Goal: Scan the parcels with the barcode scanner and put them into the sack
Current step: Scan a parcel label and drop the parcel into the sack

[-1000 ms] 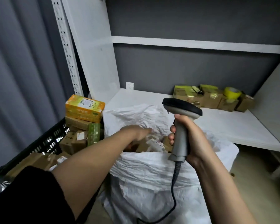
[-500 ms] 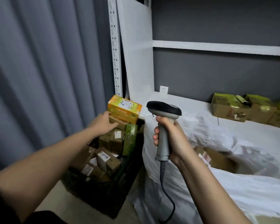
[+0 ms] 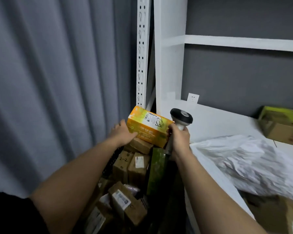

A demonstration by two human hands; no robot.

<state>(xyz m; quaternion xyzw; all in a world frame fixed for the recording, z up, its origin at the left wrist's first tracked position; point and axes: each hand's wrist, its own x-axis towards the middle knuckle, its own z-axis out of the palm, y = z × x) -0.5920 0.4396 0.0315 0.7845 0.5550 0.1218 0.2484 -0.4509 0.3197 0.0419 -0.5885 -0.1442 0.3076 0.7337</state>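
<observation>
A: Where is the parcel in hand?

B: The orange box (image 3: 149,126) sits on top of the pile of brown cartons (image 3: 135,168) in the black crate (image 3: 111,159), hard by the white shelf upright (image 3: 167,65). Its white shipping label (image 3: 152,119) faces up.

A: And how does it lie?

B: Its long axis runs left to right across the view, tilted down a little toward the right. 1 end meets each hand.

A: The hands?

B: The left hand (image 3: 123,135) is spread on the box's left end, fingers curled round the lower front edge. Whether it has lifted the box I cannot tell. The right hand (image 3: 178,137) is closed round the handle of the barcode scanner (image 3: 180,119), its knuckles touching the box's right end.

A: So the scan?

B: The scanner head stands just beside the label, to its right and pointing away from the camera. I judge the label must be turned toward it, or the head tipped left.

A: And then?

B: The white sack (image 3: 243,159) lies to the right, beyond the right arm, so the left hand would carry the box across.
</observation>
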